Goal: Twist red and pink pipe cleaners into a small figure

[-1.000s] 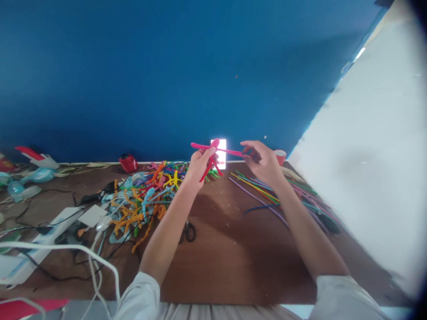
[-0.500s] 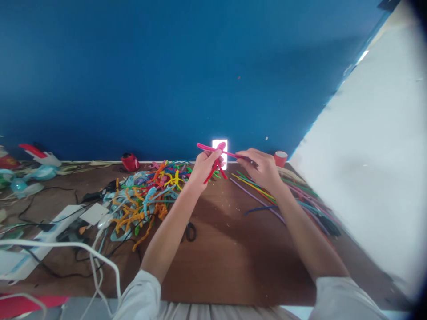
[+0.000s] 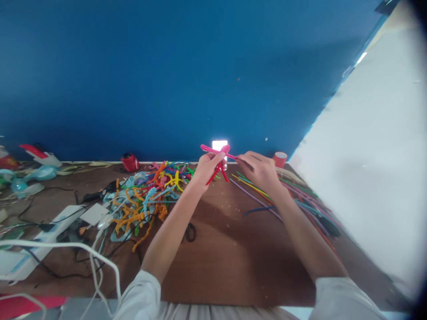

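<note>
A pink and red pipe-cleaner figure (image 3: pixel 225 149) is held up above the table, in front of a bright phone screen (image 3: pixel 219 144). My left hand (image 3: pixel 207 168) is closed on it, thumb and fingers pinching its middle. A pink loop sticks out to the left, and two red ends (image 3: pixel 224 172) hang below the fingers. My right hand (image 3: pixel 260 169) pinches the end of a pink strand (image 3: pixel 231 156) that runs from the figure. The right fingertips are partly hidden.
Left of my arms lies a tangled heap of coloured pipe cleaners (image 3: pixel 133 209), with a white power strip (image 3: pixel 43 244) and cables nearby. Black scissors (image 3: pixel 190 232) lie beside my left forearm. Straight pipe cleaners (image 3: pixel 253 189) and a red cup (image 3: pixel 280 159) are at right.
Both hands stay close together. The left hand and the figure have shifted slightly right, and the pink strand between the hands shows a little shorter.
</note>
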`<state>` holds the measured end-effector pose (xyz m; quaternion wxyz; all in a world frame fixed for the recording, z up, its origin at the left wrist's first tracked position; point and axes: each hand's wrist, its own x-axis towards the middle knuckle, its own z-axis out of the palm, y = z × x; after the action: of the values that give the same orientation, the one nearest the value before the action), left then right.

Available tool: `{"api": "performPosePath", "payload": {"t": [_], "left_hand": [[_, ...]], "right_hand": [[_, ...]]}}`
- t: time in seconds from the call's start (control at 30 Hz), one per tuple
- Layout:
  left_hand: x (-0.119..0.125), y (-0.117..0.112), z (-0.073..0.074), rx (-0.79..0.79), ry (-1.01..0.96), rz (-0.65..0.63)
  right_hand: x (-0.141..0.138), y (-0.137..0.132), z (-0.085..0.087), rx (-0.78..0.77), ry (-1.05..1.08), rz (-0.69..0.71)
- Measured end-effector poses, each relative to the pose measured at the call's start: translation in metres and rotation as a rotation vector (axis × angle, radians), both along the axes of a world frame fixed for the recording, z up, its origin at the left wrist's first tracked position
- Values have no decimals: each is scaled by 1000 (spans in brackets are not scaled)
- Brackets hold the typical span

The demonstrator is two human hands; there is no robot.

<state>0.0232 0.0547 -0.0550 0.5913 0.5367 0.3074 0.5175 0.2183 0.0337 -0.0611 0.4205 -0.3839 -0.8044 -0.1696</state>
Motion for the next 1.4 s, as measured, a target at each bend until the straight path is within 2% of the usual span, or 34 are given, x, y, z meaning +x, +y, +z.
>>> {"api": "performPosePath", "payload": {"t": [0.47,0.77,0.97,1.17,1.27,1.4], "left_hand": [[3,-4,1,-12,-1,43],[6,-4,-3,14,-9,30],[12,-10,-1,56,40,36],[10,-13,1,194,58,34],[8,-12,1,269,62,16],[1,-13,4,330,60,-48]], "right_hand": [[6,2,-2,29,-109,-38],[-12,-9,6,12,-92,-74],[-20,-14,6,-180,33,-22],[-27,-12,5,-417,402,127],[-29,-12,5,-571,589,285],[-32,-17,6,-948,888,590]]}}
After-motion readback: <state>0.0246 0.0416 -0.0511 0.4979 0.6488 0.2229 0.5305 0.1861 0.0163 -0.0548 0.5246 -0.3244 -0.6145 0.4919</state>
